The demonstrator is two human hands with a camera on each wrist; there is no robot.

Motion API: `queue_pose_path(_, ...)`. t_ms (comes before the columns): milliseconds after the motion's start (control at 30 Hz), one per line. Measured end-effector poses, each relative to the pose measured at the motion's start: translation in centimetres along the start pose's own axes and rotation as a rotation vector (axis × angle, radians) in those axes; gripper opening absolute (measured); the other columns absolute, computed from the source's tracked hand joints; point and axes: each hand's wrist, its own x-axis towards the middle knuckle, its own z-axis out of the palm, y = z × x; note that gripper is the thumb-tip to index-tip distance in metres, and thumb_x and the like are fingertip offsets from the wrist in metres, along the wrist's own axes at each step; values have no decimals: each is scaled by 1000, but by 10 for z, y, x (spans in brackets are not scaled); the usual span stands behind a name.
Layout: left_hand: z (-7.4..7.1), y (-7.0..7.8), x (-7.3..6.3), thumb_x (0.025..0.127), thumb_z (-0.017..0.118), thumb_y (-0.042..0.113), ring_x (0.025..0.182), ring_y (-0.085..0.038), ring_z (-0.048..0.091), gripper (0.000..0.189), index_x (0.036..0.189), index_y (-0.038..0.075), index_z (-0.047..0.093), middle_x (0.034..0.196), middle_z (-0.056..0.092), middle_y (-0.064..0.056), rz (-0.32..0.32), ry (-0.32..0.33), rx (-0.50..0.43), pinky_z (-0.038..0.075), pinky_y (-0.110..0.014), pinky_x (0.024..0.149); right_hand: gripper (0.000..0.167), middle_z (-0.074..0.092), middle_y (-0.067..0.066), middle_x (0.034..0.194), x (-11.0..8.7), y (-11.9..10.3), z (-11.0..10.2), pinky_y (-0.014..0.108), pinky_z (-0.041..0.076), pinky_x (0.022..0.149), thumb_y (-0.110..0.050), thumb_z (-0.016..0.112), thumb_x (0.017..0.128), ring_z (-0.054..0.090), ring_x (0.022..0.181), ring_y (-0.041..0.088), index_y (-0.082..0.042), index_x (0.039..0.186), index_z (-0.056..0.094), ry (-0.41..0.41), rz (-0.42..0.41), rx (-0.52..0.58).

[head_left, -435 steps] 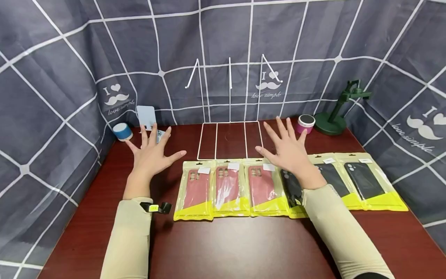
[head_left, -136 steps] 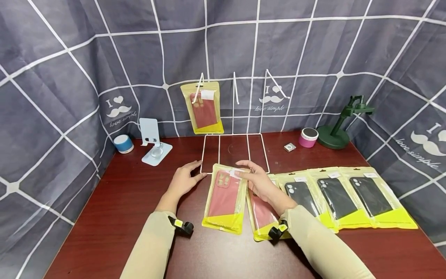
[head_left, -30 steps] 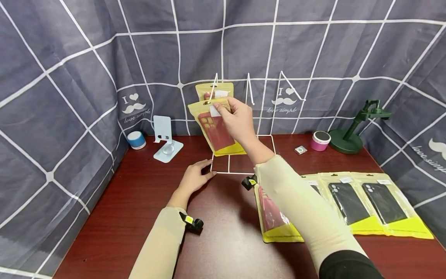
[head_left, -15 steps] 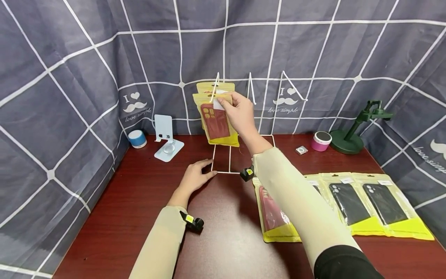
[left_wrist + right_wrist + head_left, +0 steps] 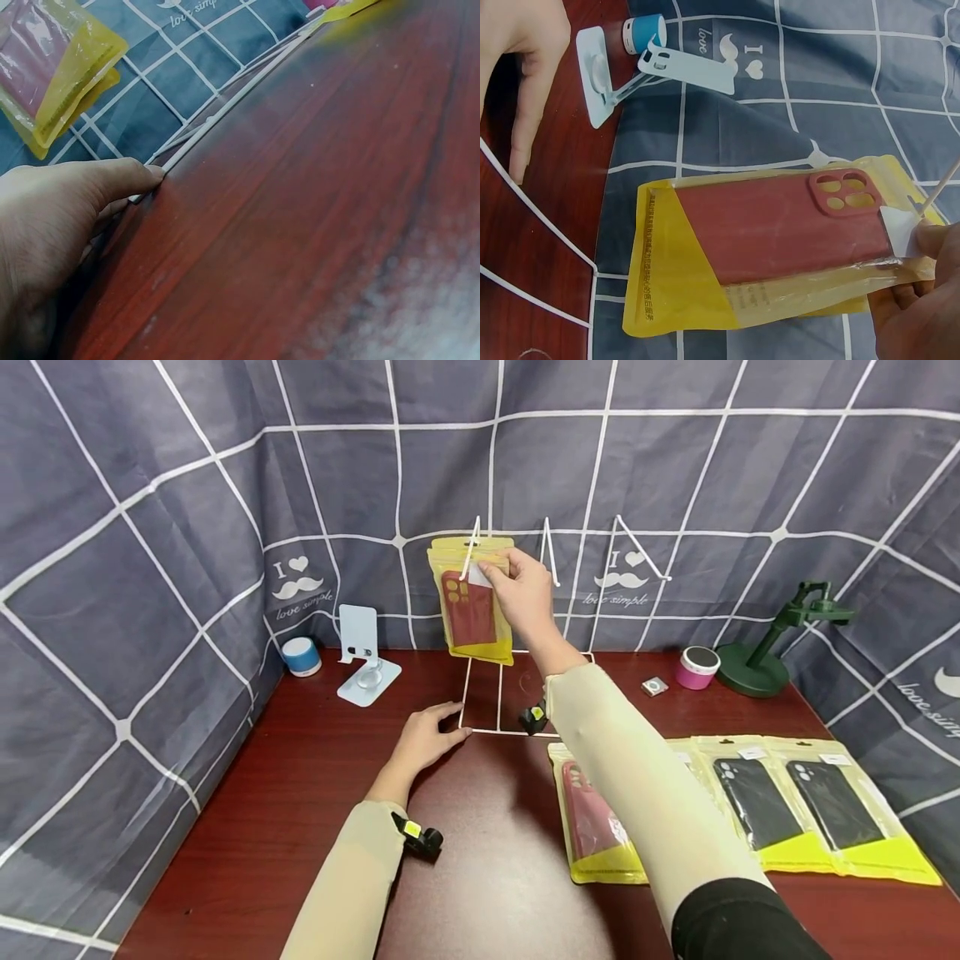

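Checked grey cloth (image 5: pixel 675 460) fills the back and sides, running out of sight at the top. Below it spreads the dark red table (image 5: pixel 285 793), cut off at the bottom edge along with both beige sleeves (image 5: pixel 637 777). The white wire rack (image 5: pixel 498 731) stands at the back, its right half partly covered by the right arm. That same sleeve hides most of one packet in the row, between the pink-case packet (image 5: pixel 588 814) and the black-case packets (image 5: pixel 757 802). A green stand (image 5: pixel 753 664) sits at the back right.

The held packet (image 5: pixel 471 618) is up at the rack's left prong, pinched near its tag by the right hand (image 5: pixel 525 593); of another packet (image 5: pixel 446 542) behind it, little but the top edge shows. (Whether the prong passes through the front one's hole, I can't tell.) The left hand (image 5: pixel 423 739) lies loose, thumb and a fingertip touching the rack's front corner, other fingers lost in shadow. Smallest is a square gadget (image 5: pixel 654 686), its markings unreadable.
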Motion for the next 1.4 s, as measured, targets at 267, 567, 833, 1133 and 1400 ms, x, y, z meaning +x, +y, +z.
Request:
queue_pose_path(267, 3, 2, 1, 88, 77, 38, 131, -28, 55, 56, 138, 15, 65, 138, 62, -10, -1, 5, -7, 42, -44, 110, 20, 76, 5, 84, 4, 5, -3, 22, 41, 59, -24, 75, 92, 56, 63, 4, -8, 105, 75, 22, 39, 33)
queue_pose_path(567, 3, 4, 1, 88, 76, 39, 133, -28, 53, 57, 138, 17, 64, 140, 60, -9, -30, -6, -6, 41, -44, 111, 25, 77, 7, 94, 1, 17, -9, 23, 49, 73, -29, 74, 92, 66, 76, 7, -6, 102, 73, 13, 91, 41)
queue_pose_path(833, 4, 4, 2, 88, 76, 40, 133, -28, 53, 57, 139, 17, 64, 140, 60, -9, -30, -9, -9, 40, -44, 111, 28, 77, 3, 99, -4, 20, -14, 23, 51, 78, -35, 73, 92, 70, 87, 7, -10, 104, 73, 9, 109, -16)
queue_pose_path(1133, 3, 4, 1, 88, 76, 39, 133, -28, 53, 57, 139, 16, 63, 141, 59, -10, -28, -9, -11, 40, -44, 111, 27, 77, 5, 99, -12, 28, -24, 24, 51, 84, -33, 75, 91, 72, 93, 10, -9, 105, 75, 38, 57, -22)
queue_pose_path(1400, 3, -1, -1, 89, 76, 39, 133, -28, 53, 57, 139, 15, 64, 141, 59, -10, -17, 1, -12, 41, -45, 111, 23, 77, 7, 96, -24, 38, -36, 23, 51, 76, -27, 76, 91, 70, 88, 10, -7, 103, 75, 33, 40, 42)
